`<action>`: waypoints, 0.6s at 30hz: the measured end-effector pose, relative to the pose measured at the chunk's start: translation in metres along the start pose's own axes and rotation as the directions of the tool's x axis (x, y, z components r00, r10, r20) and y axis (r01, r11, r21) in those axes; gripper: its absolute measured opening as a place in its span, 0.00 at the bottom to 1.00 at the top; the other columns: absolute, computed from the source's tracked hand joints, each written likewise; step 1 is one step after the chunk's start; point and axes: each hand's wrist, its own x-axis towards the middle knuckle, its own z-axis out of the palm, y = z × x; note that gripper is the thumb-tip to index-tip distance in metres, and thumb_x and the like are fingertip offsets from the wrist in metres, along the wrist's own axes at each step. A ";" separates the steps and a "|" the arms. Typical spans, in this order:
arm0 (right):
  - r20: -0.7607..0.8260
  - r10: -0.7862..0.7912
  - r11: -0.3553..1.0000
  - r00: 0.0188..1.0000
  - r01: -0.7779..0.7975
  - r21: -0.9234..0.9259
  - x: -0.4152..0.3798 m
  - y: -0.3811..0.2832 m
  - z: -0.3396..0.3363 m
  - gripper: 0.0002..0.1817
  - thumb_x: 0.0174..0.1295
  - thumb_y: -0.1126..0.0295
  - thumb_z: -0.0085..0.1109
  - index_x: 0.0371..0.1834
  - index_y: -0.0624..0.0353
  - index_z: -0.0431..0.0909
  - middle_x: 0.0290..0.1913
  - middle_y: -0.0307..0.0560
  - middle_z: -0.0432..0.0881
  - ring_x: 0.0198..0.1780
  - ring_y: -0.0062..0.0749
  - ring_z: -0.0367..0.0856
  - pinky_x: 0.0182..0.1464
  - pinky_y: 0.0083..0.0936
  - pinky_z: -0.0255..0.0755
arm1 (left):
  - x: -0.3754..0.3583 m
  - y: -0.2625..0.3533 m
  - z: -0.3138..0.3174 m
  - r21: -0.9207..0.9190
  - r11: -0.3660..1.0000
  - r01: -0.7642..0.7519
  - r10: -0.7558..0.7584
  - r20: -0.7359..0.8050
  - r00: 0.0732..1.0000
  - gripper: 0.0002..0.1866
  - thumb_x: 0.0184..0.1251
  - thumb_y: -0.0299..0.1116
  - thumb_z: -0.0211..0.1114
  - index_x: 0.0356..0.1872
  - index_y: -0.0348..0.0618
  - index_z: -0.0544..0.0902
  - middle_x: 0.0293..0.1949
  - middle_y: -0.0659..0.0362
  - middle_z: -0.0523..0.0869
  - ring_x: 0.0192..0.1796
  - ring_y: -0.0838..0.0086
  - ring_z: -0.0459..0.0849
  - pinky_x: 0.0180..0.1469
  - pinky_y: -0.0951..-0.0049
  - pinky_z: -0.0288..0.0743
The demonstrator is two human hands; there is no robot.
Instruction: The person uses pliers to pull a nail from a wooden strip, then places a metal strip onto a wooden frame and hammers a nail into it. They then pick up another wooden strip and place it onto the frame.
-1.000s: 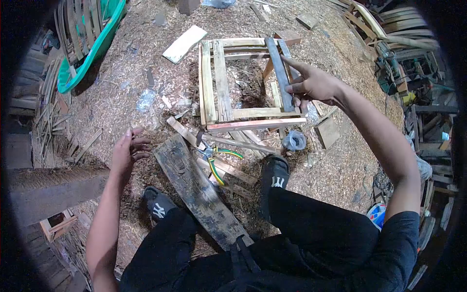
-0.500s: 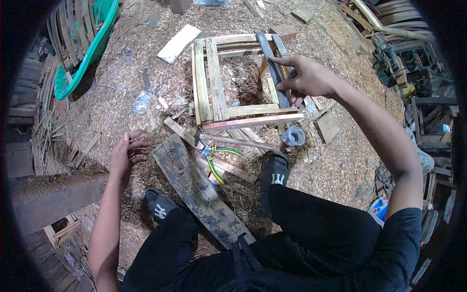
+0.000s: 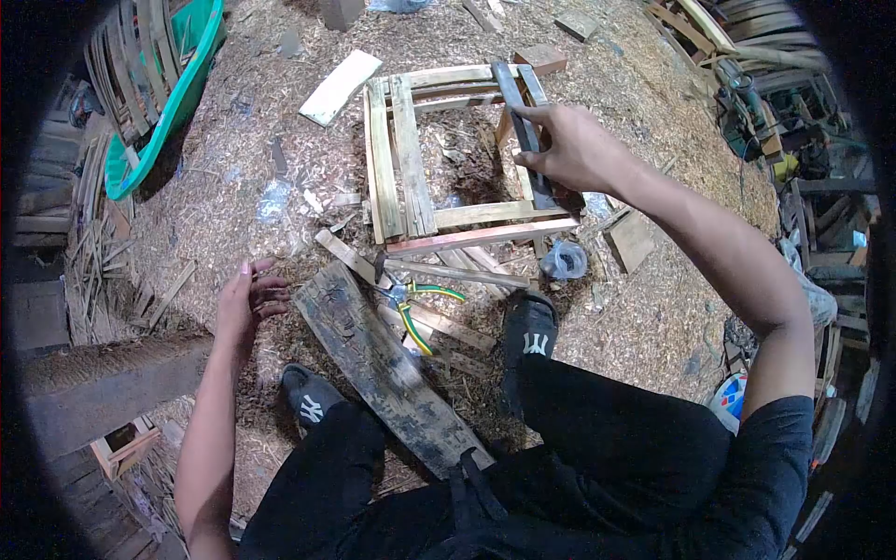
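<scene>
My right hand [image 3: 583, 154] has its fingers and thumb closed round a dark, narrow bar [image 3: 509, 89], which lies across the right side of a small wooden frame [image 3: 408, 140]. Pale slats form the frame's other sides, and its middle is open to the floor. Over the shavings at left hovers my left hand [image 3: 250, 303], fingers loosely apart and holding nothing. Pliers with green and yellow handles [image 3: 407, 317] rest between the frame and my feet. Beside them is a hammer [image 3: 457, 273] with a dark head. A weathered plank [image 3: 383, 364] slants from near my left hand toward my lap.
Wood shavings [image 3: 672, 308] cover the floor. A clear plastic cup [image 3: 564, 260] stands near my right foot, with a wood block [image 3: 628, 241] beyond it. A pale board [image 3: 340, 89] lies behind the frame. At upper left, a green basin [image 3: 168, 135] holds curved slats.
My right hand has gone from pointing with the index finger on the dark bar to closing round it. My left hand stays nearly in place.
</scene>
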 end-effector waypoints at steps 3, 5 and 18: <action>0.041 0.031 0.999 0.999 -0.032 0.027 -0.002 -0.005 -0.004 0.34 0.65 0.65 0.71 0.74 0.64 0.73 0.28 0.50 0.86 0.29 0.30 0.84 0.35 0.35 0.80 | 0.000 0.000 0.000 0.012 1.000 -0.001 0.001 -0.002 1.000 0.28 0.88 0.53 0.43 0.67 0.39 0.76 0.45 0.50 0.90 0.43 0.69 0.89 0.44 0.69 0.85; 0.042 0.035 0.998 0.999 -0.037 0.041 -0.002 -0.002 -0.002 0.33 0.66 0.65 0.71 0.73 0.64 0.74 0.28 0.49 0.86 0.28 0.30 0.83 0.34 0.34 0.79 | -0.001 0.001 0.002 0.018 1.000 -0.001 0.001 0.003 1.000 0.28 0.87 0.53 0.43 0.67 0.39 0.76 0.46 0.51 0.90 0.43 0.69 0.89 0.44 0.69 0.85; 0.107 0.070 0.991 0.992 -0.082 0.108 0.002 0.004 0.000 0.36 0.64 0.61 0.74 0.72 0.67 0.74 0.41 0.55 0.91 0.37 0.33 0.88 0.43 0.37 0.83 | 0.000 0.000 0.005 0.006 1.000 0.007 -0.008 0.007 1.000 0.30 0.86 0.55 0.46 0.68 0.39 0.75 0.45 0.52 0.89 0.42 0.68 0.88 0.45 0.68 0.85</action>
